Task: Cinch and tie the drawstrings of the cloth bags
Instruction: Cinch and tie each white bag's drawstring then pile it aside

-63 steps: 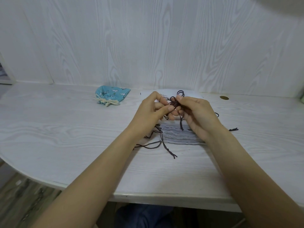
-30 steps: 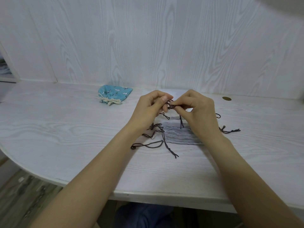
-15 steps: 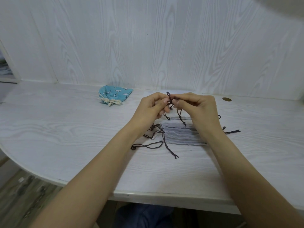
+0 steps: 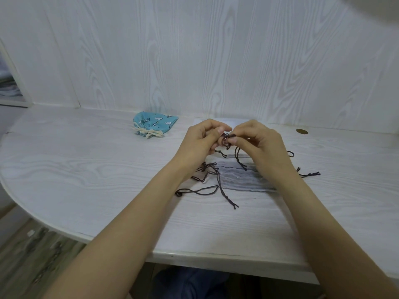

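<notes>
A stack of grey cloth bags [image 4: 239, 179] lies flat on the white table [image 4: 86, 173], with dark brown drawstrings [image 4: 203, 189] spread loose to its left and right. My left hand [image 4: 199, 143] and my right hand [image 4: 261, 145] meet just above the stack's far edge. Both pinch a small knot of dark drawstring [image 4: 227, 140] between fingertips; one end [image 4: 240, 161] hangs down over the bags. The top bag's mouth is hidden behind my fingers.
A blue patterned bag [image 4: 154, 125] with a tied cream cord lies at the back left. A white sheet [image 4: 218, 121] peeks out behind my hands. A round brass-coloured cap [image 4: 301, 131] sits in the table at the back right, close to the wall.
Both hands stay over the bags and keep working the dark cord. The loop that stood up between the fingertips has been drawn down into a tight knot.
</notes>
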### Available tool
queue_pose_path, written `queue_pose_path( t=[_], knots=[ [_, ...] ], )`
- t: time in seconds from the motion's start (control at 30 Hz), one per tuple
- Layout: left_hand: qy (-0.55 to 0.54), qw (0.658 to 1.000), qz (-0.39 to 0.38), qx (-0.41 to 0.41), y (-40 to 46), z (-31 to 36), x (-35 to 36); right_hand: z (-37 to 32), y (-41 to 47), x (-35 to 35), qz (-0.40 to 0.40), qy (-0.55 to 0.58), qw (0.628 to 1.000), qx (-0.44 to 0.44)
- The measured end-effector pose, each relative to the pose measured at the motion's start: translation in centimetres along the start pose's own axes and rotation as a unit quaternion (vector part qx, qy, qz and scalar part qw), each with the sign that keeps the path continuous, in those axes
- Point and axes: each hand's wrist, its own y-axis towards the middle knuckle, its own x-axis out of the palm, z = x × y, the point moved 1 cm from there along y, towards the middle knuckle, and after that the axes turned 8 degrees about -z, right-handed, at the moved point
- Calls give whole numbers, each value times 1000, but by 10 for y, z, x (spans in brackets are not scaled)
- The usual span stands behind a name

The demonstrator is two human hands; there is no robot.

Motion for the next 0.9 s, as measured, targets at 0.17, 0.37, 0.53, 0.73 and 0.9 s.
queue_pose_path(
  t=[0.17,0.37,0.53,0.73,0.9],
  knots=[
    [-8,1000,-8,-3,0,0,1,8,0,3,63,-72,995,-40],
    [-43,999,-8,-21,-1,2,2,7,0,7,121,-217,962,-115],
    [-93,993,-38,-63,0,3,3,5,0,14,140,-275,938,-156],
    [-136,985,-52,-89,-1,3,2,10,1,13,147,-261,942,-151],
    [-176,979,-34,-98,1,2,-1,12,1,12,147,-252,942,-167]
  ],
)
